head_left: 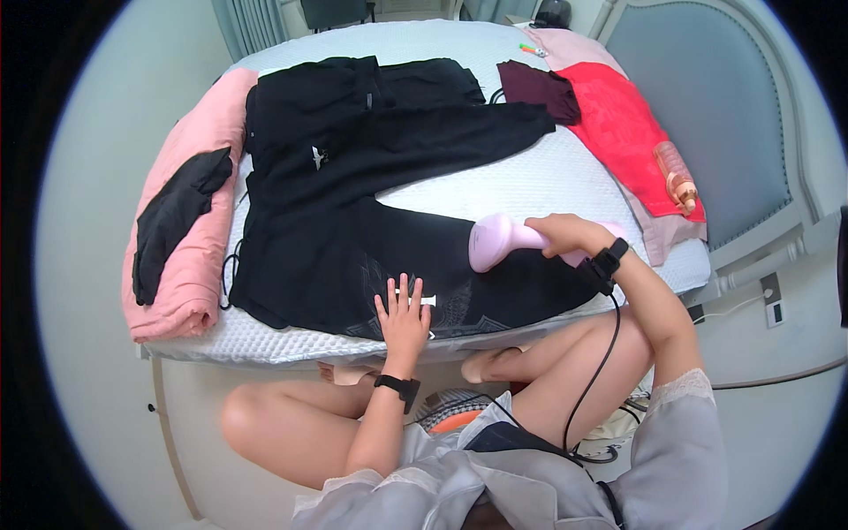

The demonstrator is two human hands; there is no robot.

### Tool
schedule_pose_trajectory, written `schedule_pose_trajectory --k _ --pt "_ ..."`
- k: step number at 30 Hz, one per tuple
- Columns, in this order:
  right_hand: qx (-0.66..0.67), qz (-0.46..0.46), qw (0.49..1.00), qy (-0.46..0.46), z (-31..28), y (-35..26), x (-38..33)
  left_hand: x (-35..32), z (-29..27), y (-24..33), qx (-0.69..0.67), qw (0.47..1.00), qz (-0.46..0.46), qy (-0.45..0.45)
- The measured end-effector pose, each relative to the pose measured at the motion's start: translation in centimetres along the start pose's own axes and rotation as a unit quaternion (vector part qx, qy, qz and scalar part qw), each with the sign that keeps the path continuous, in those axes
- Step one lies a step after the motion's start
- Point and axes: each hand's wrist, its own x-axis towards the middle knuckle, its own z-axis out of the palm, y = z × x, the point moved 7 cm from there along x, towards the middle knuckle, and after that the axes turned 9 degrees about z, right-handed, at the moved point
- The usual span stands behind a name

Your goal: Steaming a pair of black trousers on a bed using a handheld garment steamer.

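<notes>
A light purple handheld garment steamer (496,244) is gripped by my right hand (570,237), fingers wrapped round its handle. Its wide head rests on or just over the near leg of black trousers (371,234) spread on the bed; I cannot tell whether it touches. My left hand (405,320) lies flat on the same near leg, fingers spread, over a pale printed pattern and partly covering a white mark. The trousers' other leg stretches toward the far right, and a drawstring shows at their left end.
More dark clothing (411,79) lies at the back of the bed (521,181). A rolled pink quilt (181,208) with a black cloth (181,221) stands left. Right are maroon fabric (539,88), red cloth (618,124), a clear bottle (676,177) and a blue headboard (711,97).
</notes>
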Motion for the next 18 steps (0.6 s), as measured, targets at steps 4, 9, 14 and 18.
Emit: schedule_pose_trajectory --k 4,9,14,18 --pt "0.006 -0.016 0.999 -0.034 -0.1 0.1 1.3 -0.1 -0.1 0.0 0.007 1.000 0.005 -0.002" --pt "-0.019 0.040 0.998 -0.049 0.4 3.5 0.5 0.0 0.2 -0.1 0.008 1.000 0.006 -0.015" --pt "-0.005 0.079 0.993 -0.083 0.6 5.2 -1.5 0.7 0.1 0.1 -0.017 0.997 -0.012 -0.072" --pt "-0.023 0.057 0.997 -0.041 -0.1 3.4 -1.3 3.7 -1.0 0.3 -0.004 0.984 -0.032 -0.174"
